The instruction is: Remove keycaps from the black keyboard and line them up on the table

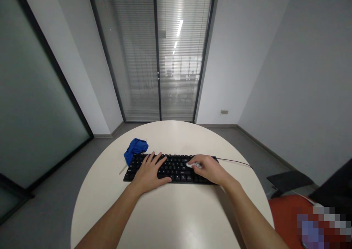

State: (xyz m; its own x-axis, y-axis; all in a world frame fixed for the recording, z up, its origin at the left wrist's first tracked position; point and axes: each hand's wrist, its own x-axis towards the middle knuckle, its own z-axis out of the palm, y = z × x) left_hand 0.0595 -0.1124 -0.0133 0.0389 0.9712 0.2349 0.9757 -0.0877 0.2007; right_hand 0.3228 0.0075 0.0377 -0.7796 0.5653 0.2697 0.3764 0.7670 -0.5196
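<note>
A black keyboard (176, 167) lies across the round table in front of me. My left hand (150, 172) rests on its left part, palm down with the fingers spread over the keys. Over the right-hand keys, my right hand (209, 168) is closed, pinching a small white wad (194, 165) between thumb and fingers. The wad is at the keys; whether it is tissue or cotton I cannot tell. Crumpled blue fabric (135, 149) sits by the keyboard's far left corner. A thin pale stick (123, 169) pokes out beside the keyboard's left end.
The cream round table (176, 212) carries all of this. From the keyboard's far right, a dark cable (233, 161) runs over the table edge. An orange-red chair seat (284, 216) with a dark armrest (290, 181) stands at the lower right. Beyond are walls and a glazed door with blinds (178, 58).
</note>
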